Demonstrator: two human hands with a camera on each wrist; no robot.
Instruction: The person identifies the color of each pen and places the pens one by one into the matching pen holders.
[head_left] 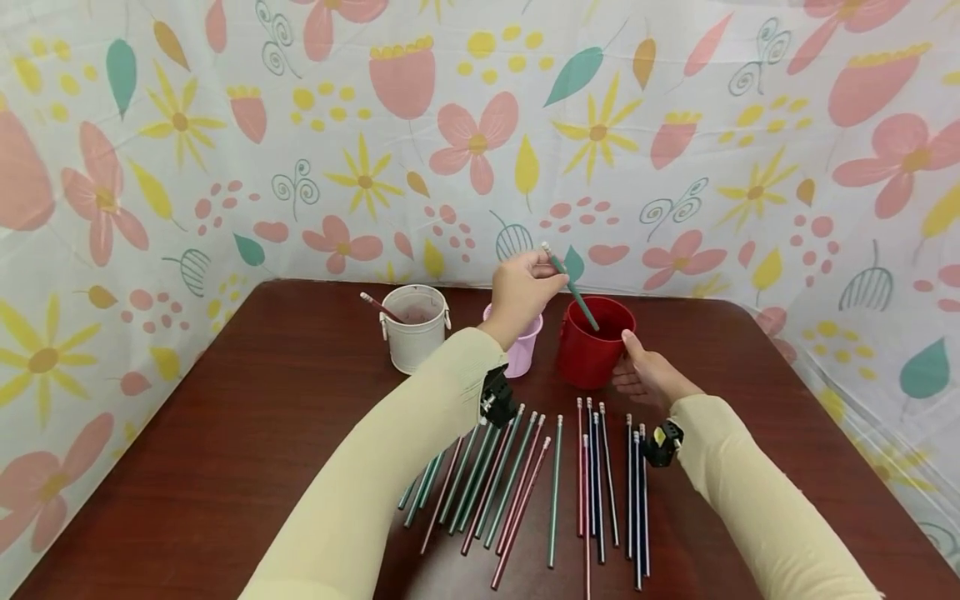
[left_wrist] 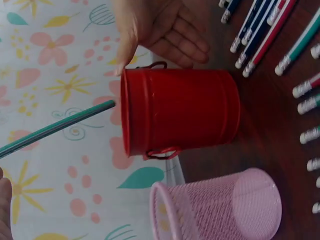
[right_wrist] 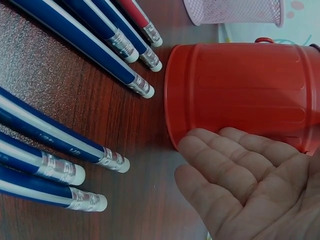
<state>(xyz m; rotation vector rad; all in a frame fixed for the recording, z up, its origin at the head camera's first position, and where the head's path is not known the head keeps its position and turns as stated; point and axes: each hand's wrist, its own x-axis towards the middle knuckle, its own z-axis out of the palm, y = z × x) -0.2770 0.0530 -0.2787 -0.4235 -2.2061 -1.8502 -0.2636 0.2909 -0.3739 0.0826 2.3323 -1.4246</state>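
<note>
One green pencil (head_left: 576, 293), one red bucket (head_left: 588, 364)
The left hand (head_left: 522, 288) pinches the slim pencil just above the ridged bucket's mouth; the right hand (head_left: 651, 372), fingers extended, touches its side. One pink mesh cup (head_left: 524, 350) stands alongside.

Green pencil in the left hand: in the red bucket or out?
Out: the left wrist view shows a gap between the green pencil and the rim of the red bucket.

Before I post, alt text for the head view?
A person's left hand holds a green pencil over a red bucket that the right hand touches. Left of it stand a pink cup and a white bucket; loose pencils lie in front.
</note>
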